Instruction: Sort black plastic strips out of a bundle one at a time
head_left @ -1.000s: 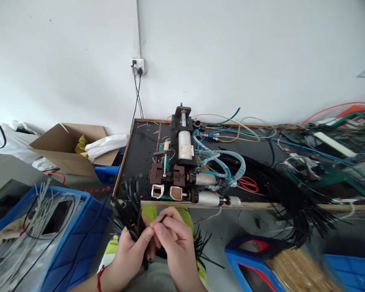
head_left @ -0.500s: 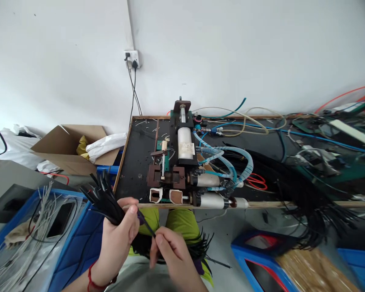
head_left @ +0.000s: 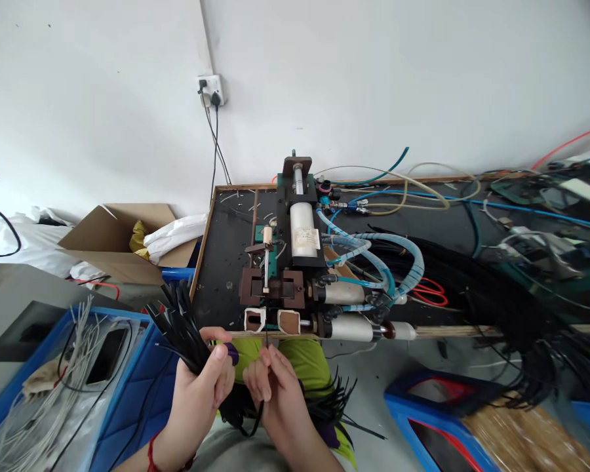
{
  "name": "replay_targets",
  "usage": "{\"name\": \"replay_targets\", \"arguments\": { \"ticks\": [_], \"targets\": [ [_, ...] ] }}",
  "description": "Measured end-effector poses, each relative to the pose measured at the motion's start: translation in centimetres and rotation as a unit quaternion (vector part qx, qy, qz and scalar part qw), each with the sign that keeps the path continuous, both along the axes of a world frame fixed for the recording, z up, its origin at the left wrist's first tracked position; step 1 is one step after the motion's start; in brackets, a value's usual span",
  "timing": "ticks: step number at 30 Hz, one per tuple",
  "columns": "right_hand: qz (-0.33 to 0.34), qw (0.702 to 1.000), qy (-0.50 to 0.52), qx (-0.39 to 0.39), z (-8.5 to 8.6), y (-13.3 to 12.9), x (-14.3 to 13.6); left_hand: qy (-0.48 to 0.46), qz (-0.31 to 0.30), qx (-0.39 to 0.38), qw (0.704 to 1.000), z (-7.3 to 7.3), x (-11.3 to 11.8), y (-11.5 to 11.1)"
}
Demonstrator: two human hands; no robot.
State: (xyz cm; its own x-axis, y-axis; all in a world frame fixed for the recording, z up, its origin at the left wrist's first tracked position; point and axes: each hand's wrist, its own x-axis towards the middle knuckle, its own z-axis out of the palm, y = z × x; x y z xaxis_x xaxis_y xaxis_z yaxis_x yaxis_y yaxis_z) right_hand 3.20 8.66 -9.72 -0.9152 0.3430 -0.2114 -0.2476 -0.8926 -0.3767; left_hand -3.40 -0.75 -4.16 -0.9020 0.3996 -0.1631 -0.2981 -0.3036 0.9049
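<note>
My left hand [head_left: 204, 380] is closed around a bundle of black cables [head_left: 179, 328], whose cut ends fan up to the left. Pinched in the fingers of my right hand [head_left: 275, 380] is a single black cable [head_left: 267, 335]. Its tip points up into the gap between the two pale-edged pads at the front of the pneumatic machine [head_left: 278, 288]. Below my right hand the same cable hangs in a loop. More black cables [head_left: 332, 403] lie across my lap.
Black cables [head_left: 491, 288] spread over the bench's right part and hang past its edge. Left are a blue bin [head_left: 113, 400] with white wires and a phone, and a cardboard box [head_left: 113, 242]. Blue crates [head_left: 413, 413] stand low at the right.
My right hand has moved up and slightly right, away from my left hand, bringing the cable's tip to the machine's front pads. The camera view has shifted slightly.
</note>
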Motion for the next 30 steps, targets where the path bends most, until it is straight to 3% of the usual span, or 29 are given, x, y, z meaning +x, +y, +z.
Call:
{"name": "replay_targets", "arguments": {
  "ticks": [7,12,19,22,25,27,28,30],
  "targets": [
    [-0.005,1.0,-0.018,-0.007,0.0,0.1,-0.2,-0.002,0.011,0.024,1.0,0.2,0.1,0.4],
    [-0.015,0.999,-0.032,0.009,-0.2,0.0,-0.2,-0.017,-0.019,0.036,0.999,0.3,0.2,0.3],
    [-0.043,0.991,-0.093,0.086,0.1,0.1,0.1,-0.006,-0.021,0.046,0.999,-0.2,0.7,-0.7],
    [-0.045,0.975,-0.133,0.175,0.7,-0.1,0.7,-0.008,-0.013,0.034,0.999,-0.2,1.3,-1.0],
    [-0.027,0.928,-0.182,0.324,0.7,-0.4,3.3,-0.027,-0.027,0.029,0.999,-0.5,1.8,-1.3],
    [-0.047,0.867,-0.244,0.433,-0.3,0.4,6.6,-0.024,-0.055,0.038,0.997,-0.8,2.1,-1.5],
    [-0.077,0.822,-0.296,0.481,-1.1,1.3,8.6,-0.021,-0.071,0.047,0.996,-1.0,2.2,-1.5],
    [-0.114,0.677,-0.446,0.575,-2.5,4.1,12.7,-0.025,-0.108,0.069,0.991,-1.2,2.4,-1.7]
  ]
}}
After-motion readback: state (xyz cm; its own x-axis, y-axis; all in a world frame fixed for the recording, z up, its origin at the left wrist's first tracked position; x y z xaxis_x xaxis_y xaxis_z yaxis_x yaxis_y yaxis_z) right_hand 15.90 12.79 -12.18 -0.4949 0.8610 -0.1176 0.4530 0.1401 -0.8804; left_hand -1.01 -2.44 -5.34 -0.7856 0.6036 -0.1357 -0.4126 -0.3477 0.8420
